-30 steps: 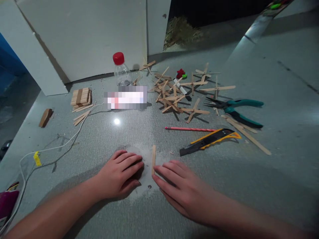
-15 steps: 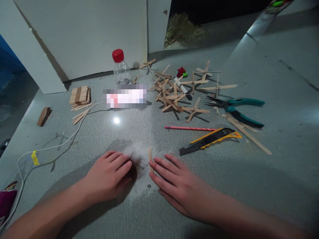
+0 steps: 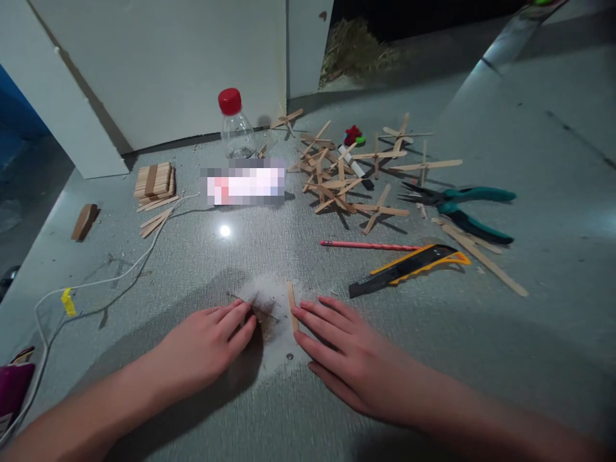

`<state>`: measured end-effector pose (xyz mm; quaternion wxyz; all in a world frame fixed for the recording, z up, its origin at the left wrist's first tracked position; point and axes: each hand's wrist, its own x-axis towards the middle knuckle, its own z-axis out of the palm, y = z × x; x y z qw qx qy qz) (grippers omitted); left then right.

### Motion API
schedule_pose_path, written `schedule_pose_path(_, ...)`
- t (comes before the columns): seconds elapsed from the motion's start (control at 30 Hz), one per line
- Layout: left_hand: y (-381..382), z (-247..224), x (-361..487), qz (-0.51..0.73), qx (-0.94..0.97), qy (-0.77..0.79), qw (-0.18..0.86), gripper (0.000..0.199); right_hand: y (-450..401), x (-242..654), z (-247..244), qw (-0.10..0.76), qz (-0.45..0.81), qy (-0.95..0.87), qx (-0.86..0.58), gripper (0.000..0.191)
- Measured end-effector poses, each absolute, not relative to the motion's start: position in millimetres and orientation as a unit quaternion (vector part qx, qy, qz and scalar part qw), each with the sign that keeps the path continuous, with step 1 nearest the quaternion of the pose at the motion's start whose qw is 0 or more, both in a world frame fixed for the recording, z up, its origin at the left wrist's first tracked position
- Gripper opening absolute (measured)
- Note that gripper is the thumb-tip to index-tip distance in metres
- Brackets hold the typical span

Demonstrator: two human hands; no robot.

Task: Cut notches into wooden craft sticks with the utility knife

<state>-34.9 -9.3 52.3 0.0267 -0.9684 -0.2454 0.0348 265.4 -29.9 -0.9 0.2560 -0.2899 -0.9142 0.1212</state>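
My left hand (image 3: 214, 333) is closed, its fingertips pinched around a thin dark pin-like piece (image 3: 269, 315) that sticks out on both sides. Beneath it lies a whitish, partly browned patch (image 3: 262, 285) on the table. Just right of that patch, a short popsicle stick (image 3: 290, 295) lies pointing away from me. My right hand (image 3: 339, 343) is flat and spread, with its fingertips touching the stick's right edge. A small round metal piece (image 3: 289, 357) sits near the stick's lower end.
Beyond my right hand lie a yellow-black utility knife (image 3: 409, 269), a pink pencil (image 3: 366, 246) and green-handled pliers (image 3: 457, 202). Several crossed-stick pieces (image 3: 332, 186) spread behind. Further left are a red-capped bottle (image 3: 235, 128), a stick bundle (image 3: 154, 181) and a white cord (image 3: 108, 280).
My left hand has tilted slightly, and the thin pin-like piece now shows clearly between its fingers. The right hand stays against the stick. The whole view has shifted a little.
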Motion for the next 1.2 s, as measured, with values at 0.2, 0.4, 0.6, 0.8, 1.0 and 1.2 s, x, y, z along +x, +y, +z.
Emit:
schedule_pose_path(0.2,-12,52,-32,0.031,-0.978,-0.187,0.09,0.029,-31,266,-1,0.25,0.119,-0.915,-0.292,0.026)
schedule_pose_path(0.4,-10,53,-31,0.022,-0.976,-0.209,0.062,0.026,-30,266,0,0.238,0.119,-0.919,-0.29,0.026)
schedule_pose_path(0.6,-4,48,-31,-0.01,-0.974,-0.228,0.02,0.027,-30,266,1,0.235,0.116,-0.921,-0.288,0.026)
schedule_pose_path(0.8,9,45,-33,-0.041,-0.959,-0.268,-0.076,0.019,-29,267,2,0.227,0.118,-0.923,-0.286,0.026)
schedule_pose_path(1.0,29,36,-43,-0.118,-0.925,-0.32,-0.165,0.017,-29,266,3,0.222,0.123,-0.925,-0.283,0.025)
schedule_pose_path(1.2,42,42,-57,-0.213,-0.861,-0.423,-0.183,0.017,-24,270,4,0.238,0.147,-0.913,-0.299,0.029)
